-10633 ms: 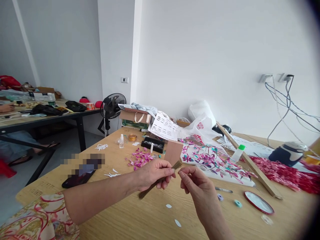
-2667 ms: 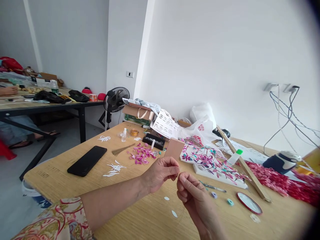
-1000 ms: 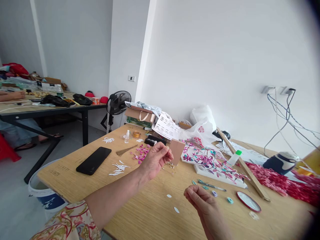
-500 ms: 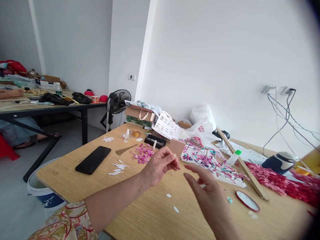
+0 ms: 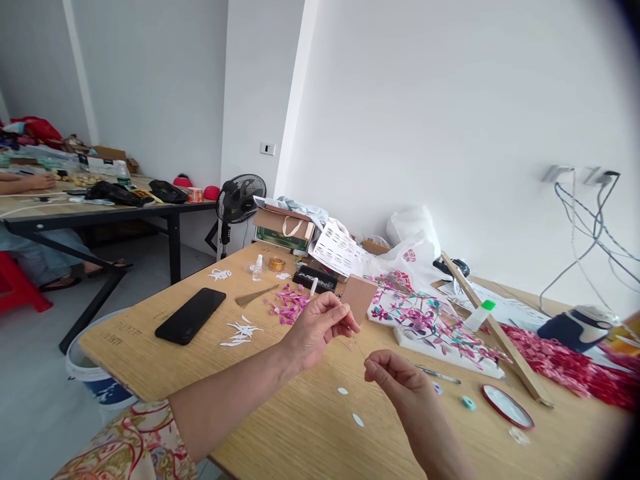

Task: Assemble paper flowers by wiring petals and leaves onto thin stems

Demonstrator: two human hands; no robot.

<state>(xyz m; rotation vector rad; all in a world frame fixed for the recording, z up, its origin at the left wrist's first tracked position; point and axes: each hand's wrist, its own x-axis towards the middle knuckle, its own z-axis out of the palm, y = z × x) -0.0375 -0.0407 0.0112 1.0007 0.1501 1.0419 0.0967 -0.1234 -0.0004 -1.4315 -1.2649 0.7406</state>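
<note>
My left hand (image 5: 323,327) is closed in a pinch above the table. A very thin strand (image 5: 359,347), wire or thread, runs down from its fingertips. The other end meets the pinched thumb and forefinger of my right hand (image 5: 400,380), lower and to the right. Two small white leaf-shaped pieces, one of them a pointed petal (image 5: 358,420), lie on the table below the hands. Pink petals (image 5: 289,304) are heaped just beyond my left hand, with slim white pieces (image 5: 241,331) to their left. A brownish flat block (image 5: 359,297) stands behind my left fingertips.
A black phone (image 5: 191,315) lies on the left of the wooden table (image 5: 280,427). Pink flower sprays (image 5: 430,317) rest on white foam at right, near a wooden bar (image 5: 515,363), a red-rimmed round dish (image 5: 508,405) and tweezers (image 5: 440,375). Another person's hand (image 5: 40,181) shows far left.
My right thumb and forefinger, apart before, have closed into a pinch on the strand. My left hand keeps its pinch. The view has shifted slightly.
</note>
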